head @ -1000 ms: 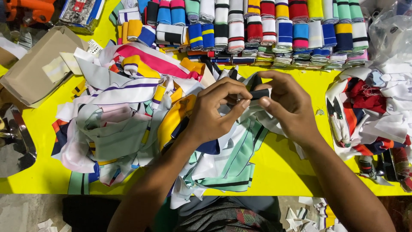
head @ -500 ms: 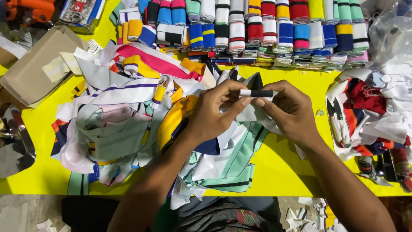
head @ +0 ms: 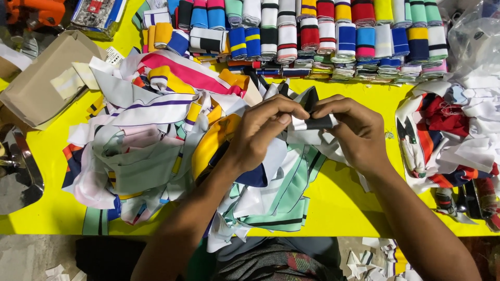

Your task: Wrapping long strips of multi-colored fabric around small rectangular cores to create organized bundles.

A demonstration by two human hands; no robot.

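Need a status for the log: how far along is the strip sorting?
Done: rows of folded striped strips line the far edge of the yellow table. In hand: left hand and right hand pinch one black-and-white strip between them. Left: a big loose pile on the left and a smaller heap on the right.
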